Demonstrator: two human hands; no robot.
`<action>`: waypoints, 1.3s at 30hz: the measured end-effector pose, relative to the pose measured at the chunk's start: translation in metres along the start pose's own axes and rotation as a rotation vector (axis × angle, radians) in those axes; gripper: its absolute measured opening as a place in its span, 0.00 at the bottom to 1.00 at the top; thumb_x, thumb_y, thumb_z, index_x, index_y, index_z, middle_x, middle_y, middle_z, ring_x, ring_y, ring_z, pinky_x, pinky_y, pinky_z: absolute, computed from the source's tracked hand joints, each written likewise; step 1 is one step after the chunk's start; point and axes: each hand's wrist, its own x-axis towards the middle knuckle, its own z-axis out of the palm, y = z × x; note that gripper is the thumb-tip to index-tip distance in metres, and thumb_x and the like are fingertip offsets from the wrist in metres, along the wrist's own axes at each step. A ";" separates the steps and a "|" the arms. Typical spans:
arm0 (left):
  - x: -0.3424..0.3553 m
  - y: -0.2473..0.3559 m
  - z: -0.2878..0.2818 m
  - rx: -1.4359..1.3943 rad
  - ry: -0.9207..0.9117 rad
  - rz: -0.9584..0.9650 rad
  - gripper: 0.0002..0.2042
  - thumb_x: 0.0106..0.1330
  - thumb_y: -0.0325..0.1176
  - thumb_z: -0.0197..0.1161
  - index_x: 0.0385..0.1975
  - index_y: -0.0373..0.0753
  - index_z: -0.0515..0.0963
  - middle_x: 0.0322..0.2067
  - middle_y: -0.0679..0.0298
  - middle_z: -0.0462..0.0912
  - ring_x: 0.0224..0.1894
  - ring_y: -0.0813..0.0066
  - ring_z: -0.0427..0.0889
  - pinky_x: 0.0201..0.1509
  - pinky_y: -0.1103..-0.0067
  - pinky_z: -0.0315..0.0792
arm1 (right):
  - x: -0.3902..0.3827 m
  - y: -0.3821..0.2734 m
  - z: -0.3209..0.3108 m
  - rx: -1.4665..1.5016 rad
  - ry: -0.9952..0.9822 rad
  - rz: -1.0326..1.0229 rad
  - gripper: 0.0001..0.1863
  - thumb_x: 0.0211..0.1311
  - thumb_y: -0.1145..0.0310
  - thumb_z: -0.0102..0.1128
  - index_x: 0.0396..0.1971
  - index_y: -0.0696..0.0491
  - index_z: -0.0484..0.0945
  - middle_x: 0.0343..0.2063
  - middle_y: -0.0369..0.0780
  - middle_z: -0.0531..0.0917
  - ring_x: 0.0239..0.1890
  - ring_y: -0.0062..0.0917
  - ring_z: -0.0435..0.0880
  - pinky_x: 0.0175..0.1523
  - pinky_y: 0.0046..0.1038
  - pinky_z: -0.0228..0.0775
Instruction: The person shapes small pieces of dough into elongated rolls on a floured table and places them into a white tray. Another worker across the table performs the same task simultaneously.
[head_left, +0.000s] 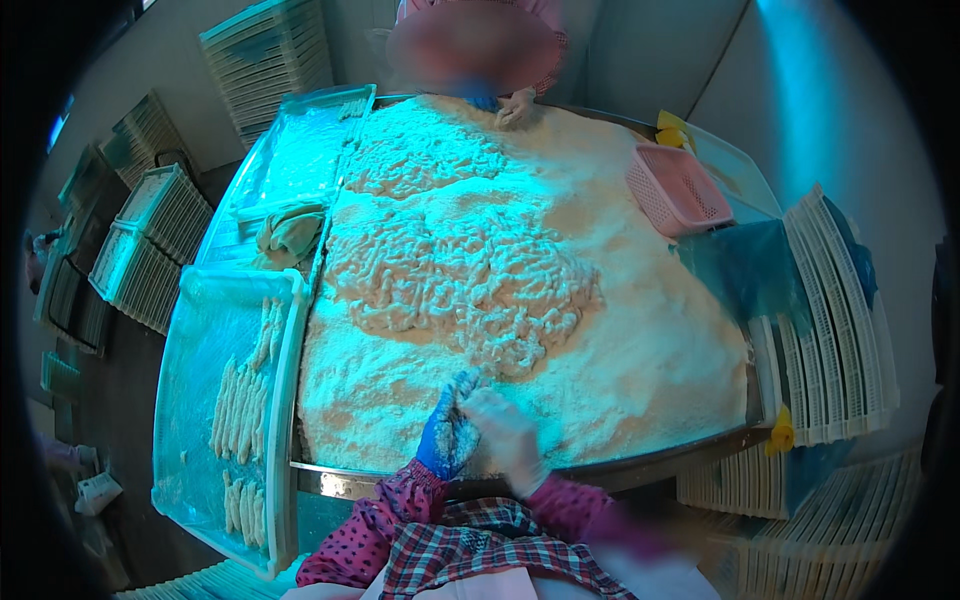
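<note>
My left hand [450,425] wears a blue glove coated in white powder; its fingers are curled at the near edge of the powder bed [660,380]. My right hand [505,435], in a translucent white glove, is beside it, blurred, with its fingertips close to or touching the left one. What is between them I cannot make out. Just beyond them lies a large heap of floured, irregular pale strips or pieces [460,280], with another heap [420,150] farther back. To my left a tray [180,400] holds long pale coated pieces [235,420] in rows.
Another person's hands [510,110] work at the far edge. A second tray [290,140] and cloth [285,240] are at left. A pink basket [675,190], blue plastic [735,270] and stacked trays [840,320] stand at right. More stacked trays [150,240] line the left wall.
</note>
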 end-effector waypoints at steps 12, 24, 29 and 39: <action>0.002 -0.021 0.080 0.009 -0.048 0.479 0.26 0.70 0.46 0.40 0.67 0.50 0.47 0.68 0.60 0.46 0.68 0.60 0.49 0.70 0.66 0.43 | 0.031 -0.027 0.039 0.294 0.385 0.006 0.29 0.65 0.48 0.35 0.62 0.47 0.61 0.65 0.42 0.57 0.69 0.37 0.49 0.69 0.43 0.33; -0.017 0.071 -0.033 0.002 0.184 -0.117 0.27 0.69 0.54 0.39 0.58 0.39 0.62 0.36 0.64 0.75 0.36 0.76 0.74 0.35 0.80 0.68 | 0.106 0.070 0.002 -0.200 0.176 0.167 0.24 0.56 0.65 0.57 0.52 0.56 0.66 0.44 0.45 0.75 0.47 0.36 0.74 0.51 0.36 0.67; 0.023 0.161 0.010 -0.055 0.471 0.222 0.22 0.69 0.50 0.46 0.56 0.42 0.65 0.42 0.67 0.74 0.40 0.75 0.72 0.45 0.79 0.68 | 0.131 0.181 -0.051 -0.552 0.005 0.121 0.13 0.46 0.68 0.60 0.35 0.50 0.73 0.34 0.41 0.76 0.41 0.37 0.73 0.52 0.41 0.58; 0.025 0.414 -0.182 1.312 0.832 0.327 0.22 0.71 0.49 0.39 0.43 0.38 0.75 0.42 0.59 0.76 0.43 0.72 0.76 0.48 0.78 0.70 | 0.158 0.162 -0.035 -0.691 -0.053 0.020 0.11 0.37 0.70 0.64 0.24 0.50 0.74 0.25 0.39 0.75 0.35 0.35 0.75 0.40 0.36 0.64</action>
